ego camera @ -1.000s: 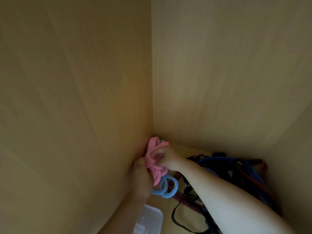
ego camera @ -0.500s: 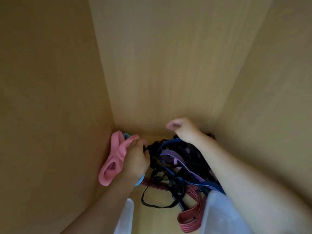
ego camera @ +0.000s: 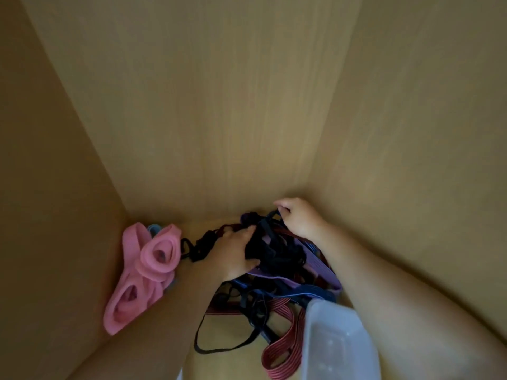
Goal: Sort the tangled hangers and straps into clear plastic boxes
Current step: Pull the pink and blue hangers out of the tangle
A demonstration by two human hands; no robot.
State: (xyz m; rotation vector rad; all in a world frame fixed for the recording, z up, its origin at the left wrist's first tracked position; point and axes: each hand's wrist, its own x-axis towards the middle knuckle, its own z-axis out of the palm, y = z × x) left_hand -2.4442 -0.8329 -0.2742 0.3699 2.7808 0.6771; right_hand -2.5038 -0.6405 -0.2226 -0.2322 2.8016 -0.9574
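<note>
Both left fingers [ego camera: 245,233] and right fingers [ego camera: 283,206] seemingly grip straps [ego camera: 275,255].

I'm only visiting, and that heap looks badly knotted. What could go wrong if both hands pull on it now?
The right hand pinches a loop of the black straps while the left hand grips the same tangle; pulling apart may tighten knots. The red striped strap and blue strap are caught in that heap, so lifting could drag them against the clear plastic box.
</note>
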